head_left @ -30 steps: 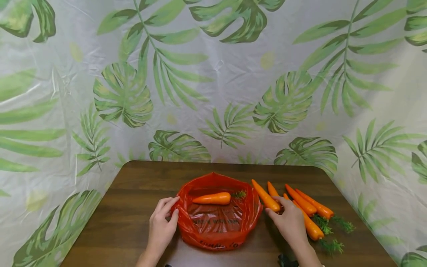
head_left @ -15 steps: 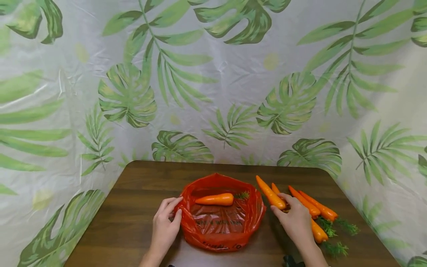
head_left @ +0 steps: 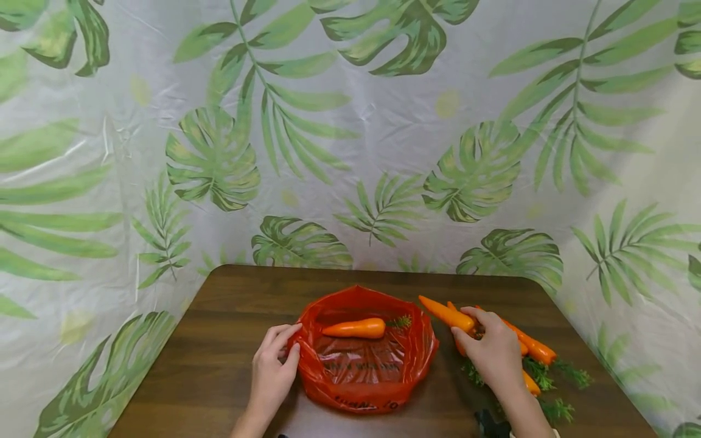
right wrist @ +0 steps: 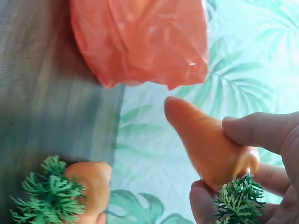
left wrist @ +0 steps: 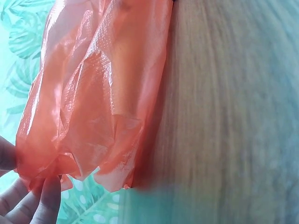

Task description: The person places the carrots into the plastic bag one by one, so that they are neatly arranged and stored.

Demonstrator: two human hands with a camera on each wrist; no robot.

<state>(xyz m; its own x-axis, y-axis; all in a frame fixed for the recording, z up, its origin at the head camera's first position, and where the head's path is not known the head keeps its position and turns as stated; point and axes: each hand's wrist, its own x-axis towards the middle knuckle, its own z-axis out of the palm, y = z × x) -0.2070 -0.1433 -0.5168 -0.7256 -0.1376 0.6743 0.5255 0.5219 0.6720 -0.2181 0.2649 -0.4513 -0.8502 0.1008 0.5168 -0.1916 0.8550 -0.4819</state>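
Observation:
In the head view, a red plastic bag [head_left: 378,398] stands with its mouth spread on the brown table. Inside it lies one orange carrot [head_left: 358,328] with a green top. My left hand [head_left: 274,368] pinches the bag's left rim between thumb and fingers; the left wrist view shows the crumpled rim [left wrist: 42,170] between them. To the right of the bag, my right hand [head_left: 495,350] holds another carrot [right wrist: 210,149] near its thick end, thumb on one side and fingers on the other. Its tip points at the bag, and it is raised off the table.
Several more carrots [head_left: 537,350] with green tops lie to the right, partly behind my right hand. One carrot [right wrist: 91,186] shows low in the right wrist view. A leaf-patterned curtain [head_left: 383,152] hangs behind the table's far edge.
The carrot in my right hand has turned to a flatter angle, and its green top has come into view below the hand. My left hand stays on the bag's rim.

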